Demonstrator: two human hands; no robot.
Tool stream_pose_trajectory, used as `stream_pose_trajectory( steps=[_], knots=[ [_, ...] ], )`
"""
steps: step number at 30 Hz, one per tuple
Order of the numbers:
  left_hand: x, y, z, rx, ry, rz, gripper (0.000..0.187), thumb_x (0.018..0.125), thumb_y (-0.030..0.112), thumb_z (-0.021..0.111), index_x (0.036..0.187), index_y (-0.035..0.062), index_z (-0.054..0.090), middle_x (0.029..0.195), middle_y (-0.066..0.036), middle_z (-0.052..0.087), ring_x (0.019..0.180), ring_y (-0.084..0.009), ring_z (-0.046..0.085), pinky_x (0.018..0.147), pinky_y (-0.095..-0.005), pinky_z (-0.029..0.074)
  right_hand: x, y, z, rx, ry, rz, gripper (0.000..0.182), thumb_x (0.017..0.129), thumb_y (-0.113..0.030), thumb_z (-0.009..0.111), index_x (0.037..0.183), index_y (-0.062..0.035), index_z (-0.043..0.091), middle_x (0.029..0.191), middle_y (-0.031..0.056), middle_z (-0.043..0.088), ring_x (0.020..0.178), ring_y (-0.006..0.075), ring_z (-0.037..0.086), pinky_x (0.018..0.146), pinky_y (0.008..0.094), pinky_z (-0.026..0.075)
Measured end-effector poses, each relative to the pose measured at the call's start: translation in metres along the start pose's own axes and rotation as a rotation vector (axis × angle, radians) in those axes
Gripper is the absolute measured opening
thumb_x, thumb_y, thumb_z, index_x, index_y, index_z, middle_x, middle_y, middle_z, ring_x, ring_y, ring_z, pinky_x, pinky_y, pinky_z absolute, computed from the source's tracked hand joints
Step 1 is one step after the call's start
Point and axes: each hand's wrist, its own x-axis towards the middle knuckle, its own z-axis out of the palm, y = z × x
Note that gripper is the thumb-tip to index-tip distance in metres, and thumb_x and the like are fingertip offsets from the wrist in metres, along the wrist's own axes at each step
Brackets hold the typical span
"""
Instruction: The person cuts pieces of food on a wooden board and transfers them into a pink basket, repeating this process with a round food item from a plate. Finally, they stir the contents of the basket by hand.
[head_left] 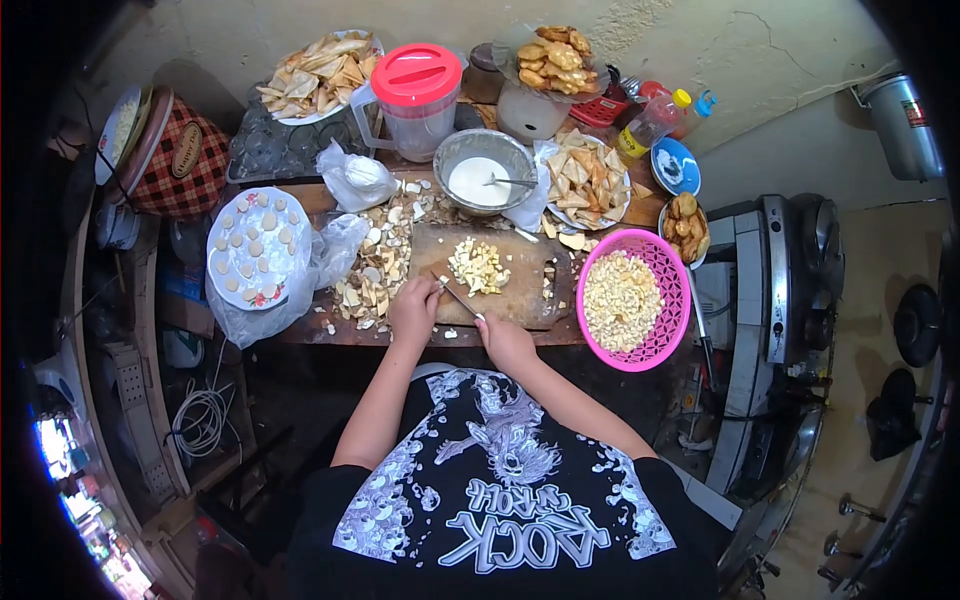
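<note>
A narrow wooden desk (300,330) stands against a rough, cracked plaster wall (700,50), with a metal stove (780,290) off its right end and cables on the dark floor at the left. A worn wooden board (520,300) lies at the desk's near edge, carrying a small heap of pale, chunky chopped pieces (478,266) at its middle. The left hand (414,310) is curled at the board's near left corner, fingers together; whether it pins a piece is hidden. The right hand (506,340) is clamped on the handle of a thin knife (457,297), whose blade slants up and left toward the left hand. Papery peels (375,275) litter the desk left of the board. At the right end sits a pink plastic mesh basket (665,250) filled with more pale pieces. Along the far edge are a steel bowl (450,150) of white batter, a red-lidded jug (416,95) and plates of fried triangular pastries (585,180).
</note>
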Motion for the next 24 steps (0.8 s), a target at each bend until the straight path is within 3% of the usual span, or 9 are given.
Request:
stream_pose_trajectory(
  steps=[9, 15, 24],
  knots=[
    [-0.001, 0.0, -0.001, 0.067, -0.066, -0.043, 0.018, 0.08, 0.018, 0.069, 0.089, 0.0056, 0.06, 0.084, -0.008, 0.062, 0.079, -0.0278, 0.061, 0.067, -0.0376, 0.049, -0.021, 0.024, -0.006, 0.036, 0.001, 0.025, 0.034, 0.099, -0.035, 0.04, 0.096, -0.0041, 0.053, 0.071, 0.0222, 0.064, 0.069, 0.0415, 0.063, 0.061, 0.0518, 0.048],
    [0.0, 0.006, -0.003, -0.025, 0.002, -0.055, 0.025, 0.079, 0.02, 0.068, 0.096, 0.0063, 0.057, 0.085, -0.008, 0.061, 0.084, -0.0282, 0.06, 0.073, -0.0393, 0.048, -0.024, 0.025, -0.013, 0.117, 0.037, -0.03, 0.035, 0.099, -0.035, 0.039, 0.097, -0.0028, 0.051, 0.071, 0.0241, 0.063, 0.068, 0.0435, 0.062, 0.061, 0.0532, 0.047],
    [-0.008, -0.004, -0.001, 0.067, -0.03, -0.037, 0.014, 0.079, 0.017, 0.066, 0.084, 0.005, 0.061, 0.086, -0.011, 0.059, 0.086, -0.0314, 0.058, 0.073, -0.0419, 0.047, -0.02, 0.014, -0.016, 0.104, -0.015, -0.03, 0.035, 0.099, -0.035, 0.039, 0.095, -0.002, 0.051, 0.071, 0.0249, 0.063, 0.068, 0.0447, 0.061, 0.062, 0.0543, 0.046]
  ],
)
